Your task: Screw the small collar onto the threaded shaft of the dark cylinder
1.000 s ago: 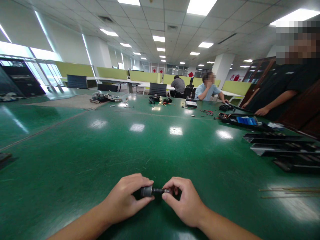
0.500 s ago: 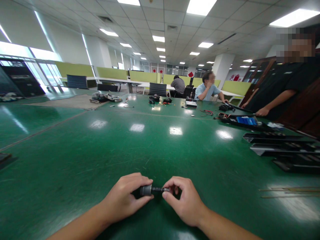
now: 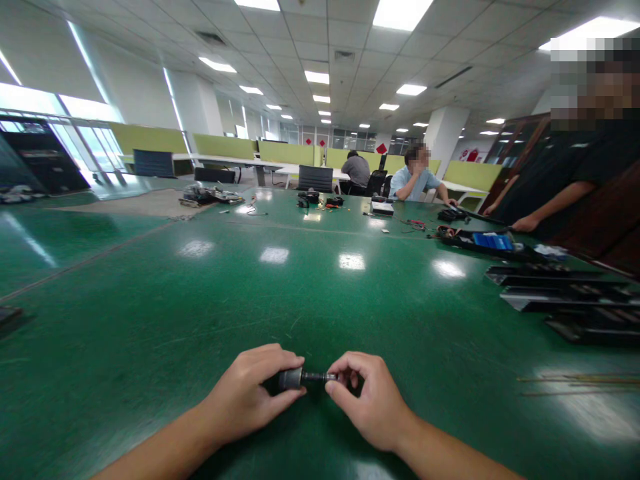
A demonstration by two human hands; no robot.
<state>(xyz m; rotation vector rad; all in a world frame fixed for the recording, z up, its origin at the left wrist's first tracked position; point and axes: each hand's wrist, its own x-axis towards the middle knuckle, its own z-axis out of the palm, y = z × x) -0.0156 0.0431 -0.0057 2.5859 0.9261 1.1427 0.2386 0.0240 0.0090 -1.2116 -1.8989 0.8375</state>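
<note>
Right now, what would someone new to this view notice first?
The wide green tabletop fills much of the view. At the bottom centre, the left hand grips a dark cylinder while the right hand pinches the thin shaft extending from it. Farther off on the right lie several long black channel pieces.

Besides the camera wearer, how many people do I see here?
3: a person in black at the right, a person in light blue beyond the green table, and a person in grey farther back. Others may be hidden behind the partitions.
</note>
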